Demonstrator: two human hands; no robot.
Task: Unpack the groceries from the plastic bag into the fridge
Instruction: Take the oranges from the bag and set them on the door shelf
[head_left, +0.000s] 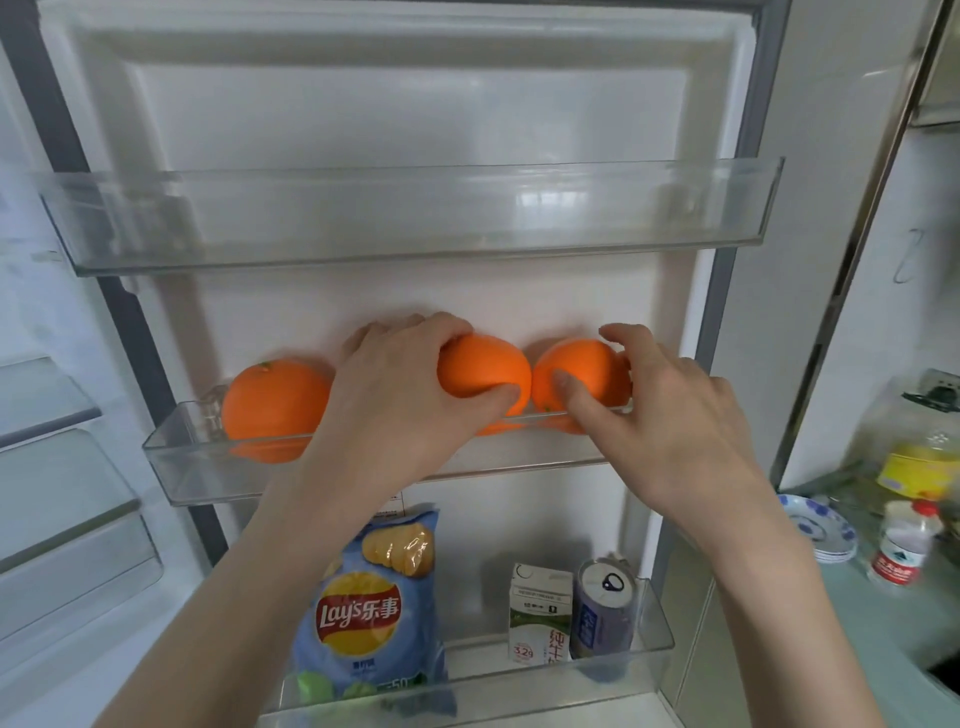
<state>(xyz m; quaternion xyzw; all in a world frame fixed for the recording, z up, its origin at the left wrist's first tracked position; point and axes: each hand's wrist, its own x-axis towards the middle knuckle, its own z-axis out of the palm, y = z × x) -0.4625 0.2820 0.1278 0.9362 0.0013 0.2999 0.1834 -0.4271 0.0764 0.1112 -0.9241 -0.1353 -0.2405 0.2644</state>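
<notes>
The fridge door stands open in front of me with three clear shelves. On the middle door shelf (197, 467) lie three oranges. The left orange (272, 402) rests alone. My left hand (400, 400) grips the middle orange (485, 364) over the shelf. My right hand (670, 415) holds the right orange (582, 376), thumb in front and fingers over its top. The two held oranges touch each other. No plastic bag is in view.
The top door shelf (415, 218) holds nothing. The bottom door shelf (649, 639) carries a blue Lay's chip bag (363, 613), a milk carton (537, 613) and a can (605, 608). At right, a counter holds a bottle (904, 545), blue-patterned plates (821, 525) and a jar (919, 447).
</notes>
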